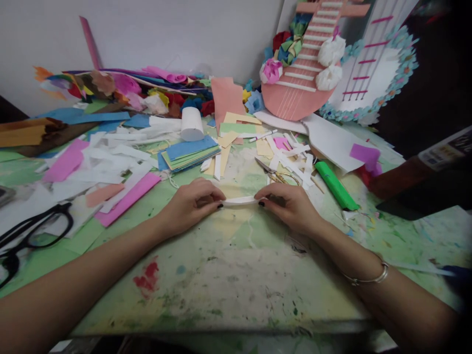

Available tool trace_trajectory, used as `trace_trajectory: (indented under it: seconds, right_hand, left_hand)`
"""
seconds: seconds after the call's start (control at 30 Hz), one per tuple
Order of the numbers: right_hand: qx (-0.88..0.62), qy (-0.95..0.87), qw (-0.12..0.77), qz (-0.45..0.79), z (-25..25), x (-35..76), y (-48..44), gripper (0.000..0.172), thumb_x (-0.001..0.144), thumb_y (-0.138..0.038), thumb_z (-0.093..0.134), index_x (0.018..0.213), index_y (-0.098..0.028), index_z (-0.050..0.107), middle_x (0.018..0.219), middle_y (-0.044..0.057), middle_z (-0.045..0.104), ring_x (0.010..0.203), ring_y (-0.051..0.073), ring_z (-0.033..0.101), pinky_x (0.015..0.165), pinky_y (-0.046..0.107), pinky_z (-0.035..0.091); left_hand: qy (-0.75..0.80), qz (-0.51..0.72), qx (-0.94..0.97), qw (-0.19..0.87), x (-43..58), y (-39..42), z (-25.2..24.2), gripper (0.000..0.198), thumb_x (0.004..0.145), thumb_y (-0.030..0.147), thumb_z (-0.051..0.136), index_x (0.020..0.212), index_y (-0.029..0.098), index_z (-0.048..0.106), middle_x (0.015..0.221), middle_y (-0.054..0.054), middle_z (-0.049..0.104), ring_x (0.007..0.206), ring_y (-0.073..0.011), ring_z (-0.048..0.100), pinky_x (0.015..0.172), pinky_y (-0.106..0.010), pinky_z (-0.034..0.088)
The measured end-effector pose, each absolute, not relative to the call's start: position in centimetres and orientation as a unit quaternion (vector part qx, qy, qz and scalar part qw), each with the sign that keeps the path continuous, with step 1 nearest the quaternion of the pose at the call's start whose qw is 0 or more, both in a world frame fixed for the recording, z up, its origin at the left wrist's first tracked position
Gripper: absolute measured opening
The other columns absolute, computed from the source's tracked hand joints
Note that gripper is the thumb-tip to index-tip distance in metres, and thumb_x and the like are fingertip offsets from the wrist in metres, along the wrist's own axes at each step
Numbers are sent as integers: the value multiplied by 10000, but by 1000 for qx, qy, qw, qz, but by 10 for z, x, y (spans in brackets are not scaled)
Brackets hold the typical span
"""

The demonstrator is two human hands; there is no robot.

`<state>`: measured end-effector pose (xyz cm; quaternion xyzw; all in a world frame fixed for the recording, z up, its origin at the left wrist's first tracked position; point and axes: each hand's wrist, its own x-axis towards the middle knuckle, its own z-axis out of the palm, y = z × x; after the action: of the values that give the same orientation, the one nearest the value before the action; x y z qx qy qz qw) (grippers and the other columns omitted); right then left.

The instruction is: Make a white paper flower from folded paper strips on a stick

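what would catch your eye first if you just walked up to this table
Probably the two hands at the centre: the left hand and right hand pinch a white paper strip between them. Next, the pink paper guitar leaning at the back right, then the heap of coloured paper at the back left.

Paint-stained green table [236, 275] against a plain white wall [165, 34]
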<state>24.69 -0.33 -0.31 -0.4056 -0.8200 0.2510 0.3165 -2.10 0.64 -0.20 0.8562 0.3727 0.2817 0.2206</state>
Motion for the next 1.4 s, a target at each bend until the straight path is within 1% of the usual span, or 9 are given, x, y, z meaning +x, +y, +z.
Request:
trace_trajectory:
  seconds: [0.1, 0.27, 0.47, 0.67, 0.77, 0.9, 1.13, 1.3, 1.4]
  right_hand:
    - [-394, -801, 342, 295, -4, 247, -4, 201, 836, -119, 535, 883, -211, 708, 854, 22, 701, 777, 130, 633, 706, 281, 484]
    - [-434, -736, 379, 355, -2, 245, -6, 77, 797, -198, 632, 807, -192, 709, 781, 22, 697, 723, 134, 627, 660, 280, 496]
    - [-438, -671, 435, 410, 3, 240, -11, 44, 739, -192, 698, 783, -192, 693, 741, 12, 689, 678, 124, 630, 615, 258, 516]
    - [-451, -636, 451, 433, 3, 239, -12, 27, 723, -212, 726, 736, -190, 718, 721, 17, 698, 653, 125, 629, 620, 265, 523]
    - [-442, -639, 445, 446, 3, 238, -12, 56, 728, -219, 727, 772, -187, 715, 739, 14, 690, 669, 123, 623, 625, 262, 514]
    - [-418, -648, 427, 471, 3, 235, -14, 101, 737, -199, 722, 836, -193, 712, 796, 15, 696, 713, 121, 626, 649, 261, 512]
    - [-445, -632, 441, 456, 3, 233, -14, 40, 735, -181, 712, 762, -207, 725, 716, -1, 699, 636, 111, 612, 589, 250, 500]
    - [-445, -660, 437, 418, 4, 232, -16, 62, 750, -163, 679, 770, -212, 712, 729, -3, 700, 652, 117, 621, 613, 256, 505]
    - [-431, -695, 424, 389, 4, 229, -19, 65, 773, -176, 659, 792, -214, 707, 772, 8, 710, 709, 135, 638, 658, 274, 514]
  left_hand:
    - [364, 297, 853, 227, -24, 7, -3, 72, 847, 204, 608, 861, 190, 677, 788, -11, 652, 771, -128, 585, 695, -246, 438]
    - [381, 315, 825, 272, -26, 6, -1, 81, 834, 187, 611, 878, 183, 678, 841, -22, 660, 752, -119, 596, 676, -237, 453]
    - [353, 296, 841, 285, -24, 4, 3, 222, 874, 229, 543, 1050, 196, 675, 815, -29, 606, 736, -123, 572, 660, -239, 460]
    - [352, 283, 845, 288, -24, 3, 6, 171, 892, 238, 516, 884, 191, 680, 812, -31, 615, 747, -125, 575, 661, -231, 459]
    - [352, 293, 841, 287, -23, 2, 6, 177, 905, 232, 499, 882, 174, 664, 824, -35, 649, 756, -123, 590, 677, -228, 460]
    - [368, 282, 843, 272, -21, -1, 3, 174, 904, 234, 519, 909, 174, 683, 798, -27, 668, 686, -105, 585, 597, -207, 431]
    - [366, 287, 840, 281, -20, -2, -1, 180, 901, 242, 549, 954, 193, 713, 823, -29, 712, 743, -120, 635, 660, -212, 470]
    - [376, 287, 834, 282, -18, -5, 0, 207, 886, 241, 541, 993, 192, 711, 853, -41, 724, 705, -117, 639, 616, -207, 473]
    - [378, 280, 841, 266, -15, -6, 0, 217, 862, 245, 564, 1017, 194, 707, 800, -25, 718, 612, -97, 602, 565, -198, 451]
